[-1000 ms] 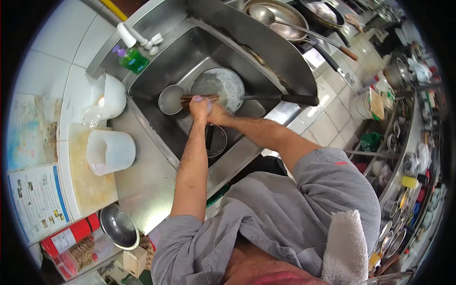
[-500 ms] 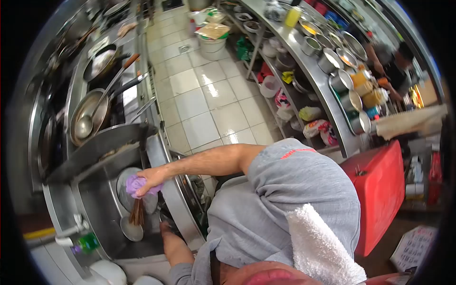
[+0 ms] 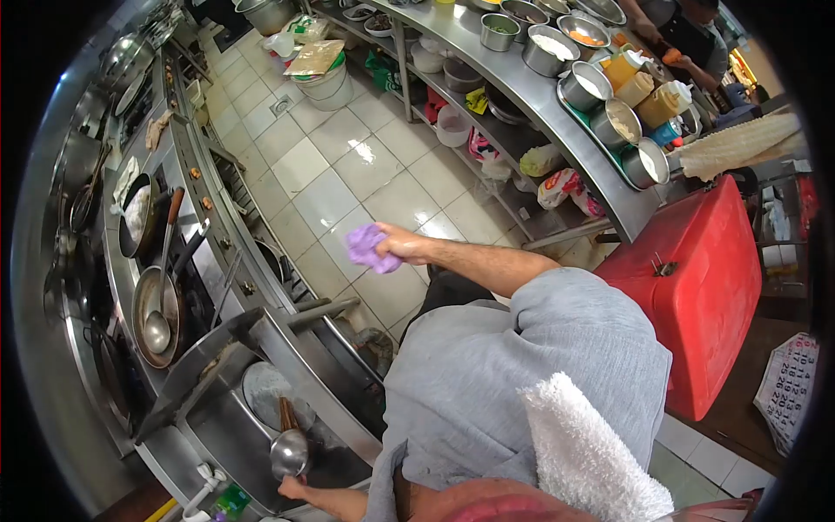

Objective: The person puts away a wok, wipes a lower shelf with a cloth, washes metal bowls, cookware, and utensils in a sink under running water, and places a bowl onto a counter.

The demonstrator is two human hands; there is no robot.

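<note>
My right hand (image 3: 396, 245) is closed around a crumpled purple cloth (image 3: 372, 247), out over the floor to the right of the sink. Down in the metal sink (image 3: 252, 474), my left hand (image 3: 294, 487) is at the lower rim of a metal ladle (image 3: 290, 456), its fingers closed on the edge and partly hidden. A brown bamboo brush (image 3: 288, 412) has its bristle end by the ladle bowl. Behind them in the basin lies a round, greyish pan or lid (image 3: 266, 388).
A wok (image 3: 156, 304) with another ladle (image 3: 157, 331) sits on the stove beyond the sink. A tap (image 3: 206, 487) and green bottle (image 3: 232, 499) are at the near edge. A red cooler (image 3: 696, 304) stands behind me. Another person (image 3: 687, 43) is across the counter (image 3: 487, 65).
My right hand has lifted the purple cloth from the sink and swung it right, over the floor. My left hand has moved to the ladle's rim. The camera view has shifted.
</note>
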